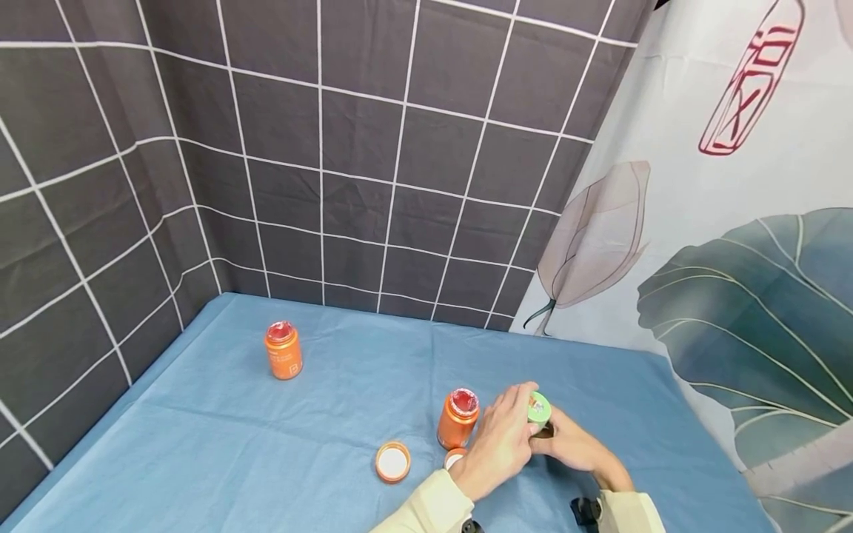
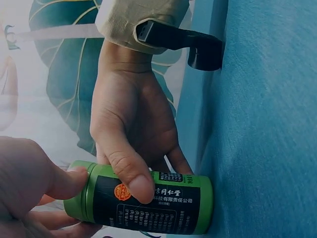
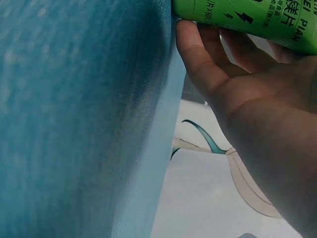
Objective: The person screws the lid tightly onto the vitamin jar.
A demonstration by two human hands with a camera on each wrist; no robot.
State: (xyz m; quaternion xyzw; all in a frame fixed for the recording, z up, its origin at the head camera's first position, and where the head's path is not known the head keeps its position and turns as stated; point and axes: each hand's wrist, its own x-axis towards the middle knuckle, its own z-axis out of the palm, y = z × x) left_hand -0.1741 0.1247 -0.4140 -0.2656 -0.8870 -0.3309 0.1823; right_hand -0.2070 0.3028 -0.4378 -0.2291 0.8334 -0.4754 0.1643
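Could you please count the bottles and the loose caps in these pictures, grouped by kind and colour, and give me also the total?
Open orange cylindrical plastic-looking bottles: 2
Loose round orange caps with white insides: 2 (one partly hidden)
Capped, dark-labelled green cylindrical plastic-looking bottle: 1
Total: 5

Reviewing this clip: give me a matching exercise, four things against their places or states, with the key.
1. Green bottle
2. Leftmost orange jar
3. Leftmost loose cap
4. Blue cloth

A. Flat, white inside facing up
B. Spread beneath the others
C. Held by left hand and right hand
D. Upright, lidless

Pairs: 1-C, 2-D, 3-A, 4-B
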